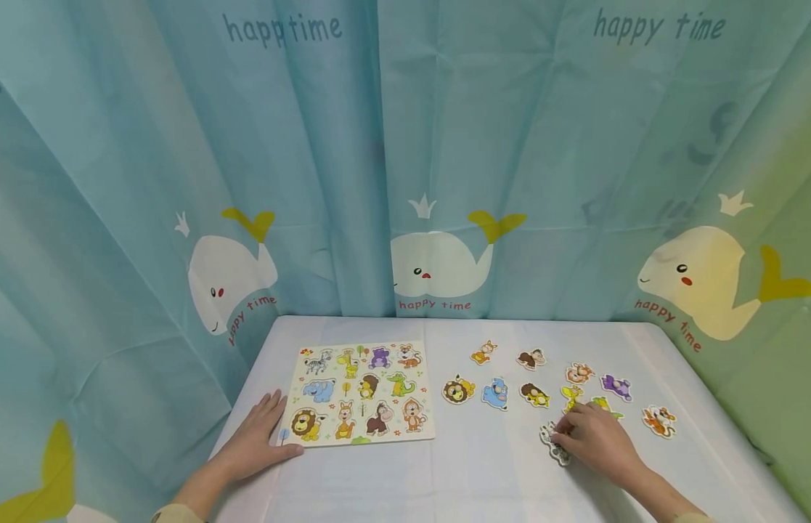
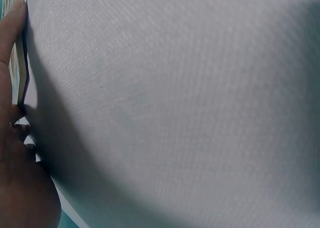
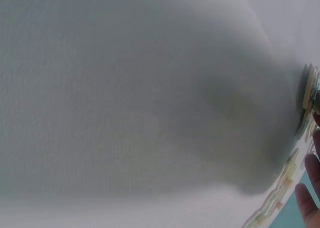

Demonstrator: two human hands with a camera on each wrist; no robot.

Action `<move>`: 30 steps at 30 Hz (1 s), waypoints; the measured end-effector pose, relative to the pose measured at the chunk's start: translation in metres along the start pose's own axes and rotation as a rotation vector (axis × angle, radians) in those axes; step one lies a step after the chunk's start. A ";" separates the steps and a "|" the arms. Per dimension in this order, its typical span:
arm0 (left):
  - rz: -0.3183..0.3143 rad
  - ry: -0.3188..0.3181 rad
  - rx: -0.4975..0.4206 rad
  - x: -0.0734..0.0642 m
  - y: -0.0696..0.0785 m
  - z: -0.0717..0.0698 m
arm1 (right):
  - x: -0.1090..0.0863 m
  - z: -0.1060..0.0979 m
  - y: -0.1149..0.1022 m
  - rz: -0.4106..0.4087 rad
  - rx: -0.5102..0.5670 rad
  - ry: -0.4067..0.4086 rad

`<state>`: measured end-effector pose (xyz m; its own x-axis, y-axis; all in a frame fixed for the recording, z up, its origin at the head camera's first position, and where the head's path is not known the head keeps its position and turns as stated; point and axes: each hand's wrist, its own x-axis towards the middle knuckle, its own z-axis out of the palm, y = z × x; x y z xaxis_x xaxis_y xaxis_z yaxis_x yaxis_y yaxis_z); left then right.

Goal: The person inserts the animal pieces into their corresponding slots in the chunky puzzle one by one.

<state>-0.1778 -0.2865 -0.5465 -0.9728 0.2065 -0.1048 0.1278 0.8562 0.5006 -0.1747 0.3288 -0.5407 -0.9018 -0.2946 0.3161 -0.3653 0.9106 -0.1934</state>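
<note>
A puzzle board [image 1: 395, 407] printed with animals lies on the left of the table. My left hand [image 1: 256, 439] rests at its lower left corner, fingers spread along the side and thumb on the front edge. In the left wrist view the thumb [image 2: 11, 30] lies against the board's edge [image 2: 23, 77]. On the right, my right hand [image 1: 597, 442] pinches a zebra puzzle piece [image 1: 554, 444] between thumb and fingertips, low over the tabletop. Its other fingers reach over a crocodile piece [image 1: 616, 414]. The right wrist view catches just the zebra piece's edge [image 3: 307, 90].
Loose animal pieces lie beyond the right hand, among them a lion [image 1: 457, 390], an elephant [image 1: 495, 393], a hedgehog [image 1: 536, 395], a kangaroo [image 1: 483, 353], a giraffe [image 1: 571, 396], a hippo [image 1: 616, 386] and a tiger [image 1: 658, 421]. A whale-print curtain [image 1: 353, 181] hangs behind the table.
</note>
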 end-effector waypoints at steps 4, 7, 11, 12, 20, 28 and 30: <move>0.001 -0.009 0.001 0.001 0.000 0.000 | 0.003 0.000 -0.002 -0.021 0.000 -0.018; 0.000 -0.019 -0.002 0.002 0.000 0.000 | 0.004 0.000 -0.003 -0.016 0.009 -0.040; -0.002 -0.027 -0.016 0.004 -0.002 0.000 | 0.006 0.001 -0.004 -0.030 0.019 -0.027; 0.000 -0.026 -0.019 0.004 -0.003 0.001 | 0.006 0.002 -0.003 -0.044 0.018 -0.017; 0.021 -0.001 -0.040 0.006 -0.009 0.007 | 0.006 0.007 0.000 -0.191 0.026 0.071; -0.019 -0.052 -0.021 0.006 -0.003 0.002 | 0.005 0.005 -0.006 -0.016 0.049 -0.022; -0.030 -0.060 -0.016 0.005 -0.002 0.001 | 0.004 0.004 -0.007 0.029 0.049 -0.039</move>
<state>-0.1832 -0.2867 -0.5490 -0.9627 0.2095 -0.1712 0.0953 0.8549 0.5099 -0.1768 0.3203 -0.5421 -0.9203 -0.2800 0.2732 -0.3486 0.9039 -0.2479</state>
